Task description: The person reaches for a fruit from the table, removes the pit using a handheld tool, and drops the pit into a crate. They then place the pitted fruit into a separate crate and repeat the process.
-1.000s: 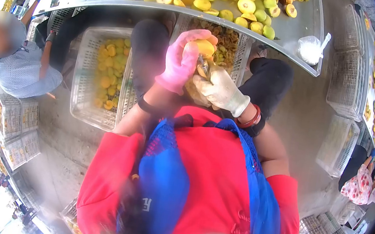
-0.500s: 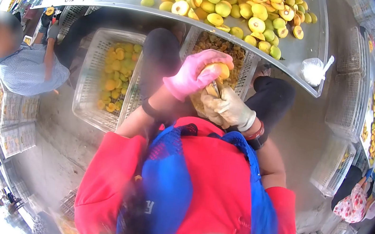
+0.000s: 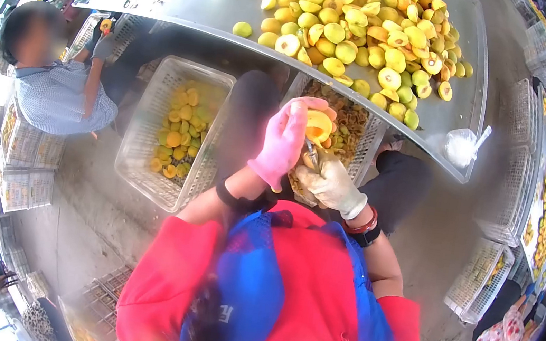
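Note:
My left hand (image 3: pixel 280 140), in a pink glove, grips a halved yellow peach (image 3: pixel 319 127) with its cut, orange-yellow face turned up. In a whitish glove, my right hand (image 3: pixel 334 189) is closed around a small metal tool (image 3: pixel 313 155), whose tip points up at the peach's lower edge. Both hands are close together in front of my red shirt. Below them stands a crate (image 3: pixel 368 149) of brown pits and scraps between my knees. Heaped halved peaches (image 3: pixel 355 32) lie on the metal table just beyond my hands.
Yellow peach halves partly fill a white plastic crate (image 3: pixel 139 131) beside my left leg. The metal table (image 3: pixel 198 6) has a raised edge and a tied plastic bag (image 3: pixel 461 147) at its corner. A co-worker (image 3: pixel 63 96) sits at left; stacked crates (image 3: pixel 507 193) stand at right.
My left hand has turned so the peach's cut face shows. The metal tool is more visible below it. The view has shifted, moving table and crates slightly right and down in it.

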Tool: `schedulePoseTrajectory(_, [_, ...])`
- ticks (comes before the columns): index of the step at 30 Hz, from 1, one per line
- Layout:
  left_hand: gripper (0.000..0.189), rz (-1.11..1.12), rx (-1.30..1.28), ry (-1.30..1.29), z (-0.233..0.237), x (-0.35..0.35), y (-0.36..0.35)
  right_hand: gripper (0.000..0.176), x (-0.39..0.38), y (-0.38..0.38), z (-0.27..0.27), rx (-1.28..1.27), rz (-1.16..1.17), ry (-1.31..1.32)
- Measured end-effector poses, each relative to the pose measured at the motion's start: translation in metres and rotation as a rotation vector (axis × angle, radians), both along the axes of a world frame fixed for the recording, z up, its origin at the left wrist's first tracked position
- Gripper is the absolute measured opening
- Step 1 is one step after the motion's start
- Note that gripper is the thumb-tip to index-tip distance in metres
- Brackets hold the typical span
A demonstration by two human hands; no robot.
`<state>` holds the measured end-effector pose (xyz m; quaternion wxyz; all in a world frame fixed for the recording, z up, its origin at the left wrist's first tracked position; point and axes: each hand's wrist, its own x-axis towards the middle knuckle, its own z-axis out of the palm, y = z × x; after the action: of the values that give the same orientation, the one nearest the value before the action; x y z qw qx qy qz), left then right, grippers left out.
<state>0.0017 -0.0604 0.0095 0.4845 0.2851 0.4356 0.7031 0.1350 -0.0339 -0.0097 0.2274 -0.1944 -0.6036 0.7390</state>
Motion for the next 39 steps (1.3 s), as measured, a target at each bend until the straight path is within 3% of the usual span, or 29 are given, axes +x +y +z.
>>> schedulePoseTrajectory(3, [0.055,0.045,-0.037,-0.027,0.001,-0.004,-0.003,0.036,-0.005,0.001,-0.01,0.121,0.047,-0.05])
schedulePoseTrajectory(6, [0.059,0.065,-0.052,-0.04,-0.002,-0.01,-0.006,0.035,-0.003,-0.002,-0.002,-0.015,0.107,-0.198])
schedulePoseTrajectory(9, [0.063,0.057,-0.059,-0.375,0.001,-0.025,-0.006,0.026,-0.009,-0.001,-0.006,0.079,0.084,-0.155])
schedulePoseTrajectory(11, [0.064,0.217,0.019,-0.376,-0.012,-0.056,0.002,0.014,-0.005,-0.002,-0.015,0.127,0.023,-0.135])
schedulePoseTrajectory(13, [0.06,0.451,-0.011,-0.192,0.0,-0.094,-0.007,0.01,0.002,-0.002,-0.015,0.089,-0.012,-0.177])
schedulePoseTrajectory(14, [0.045,0.641,-0.081,0.154,-0.003,-0.113,-0.014,0.018,0.006,-0.001,-0.018,-0.053,-0.039,-0.216])
schedulePoseTrajectory(15, [0.041,0.726,-0.065,0.264,-0.004,-0.131,-0.021,0.016,0.013,0.005,-0.029,-0.1,-0.015,-0.306])
schedulePoseTrajectory(17, [0.043,0.837,-0.298,0.639,-0.033,-0.18,-0.038,0.011,0.022,0.011,-0.044,-0.261,-0.01,-0.388])
schedulePoseTrajectory(19, [0.049,0.787,-0.699,1.007,-0.028,-0.199,-0.045,0.007,0.021,0.01,-0.048,-0.489,-0.045,-0.363])
schedulePoseTrajectory(21, [0.051,0.726,-0.795,1.292,-0.029,-0.208,-0.04,0.011,0.021,0.009,-0.051,-0.391,-0.089,-0.448])
schedulePoseTrajectory(26, [0.05,0.485,-0.402,1.217,-0.02,-0.186,0.03,0.013,0.014,0.018,-0.067,-0.299,-0.144,-0.473])
schedulePoseTrajectory(30, [0.061,0.199,-0.449,1.389,-0.041,-0.184,0.1,0.011,0.015,0.02,-0.08,-0.222,-0.176,-0.489])
schedulePoseTrajectory(31, [0.061,0.01,-0.596,1.374,-0.023,-0.177,0.115,0.011,0.016,0.02,-0.079,-0.223,-0.172,-0.49])
schedulePoseTrajectory(33, [0.048,0.012,-0.543,1.485,-0.05,-0.178,0.149,0.012,0.019,0.019,-0.085,-0.228,-0.181,-0.482])
schedulePoseTrajectory(35, [0.049,-0.147,-0.625,1.53,-0.046,-0.173,0.168,0.012,0.012,0.018,-0.066,-0.382,-0.195,-0.513])
schedulePoseTrajectory(39, [0.053,-0.29,-0.747,1.542,-0.072,-0.172,0.192,0.019,0.004,0.019,-0.051,-0.251,-0.194,-0.587])
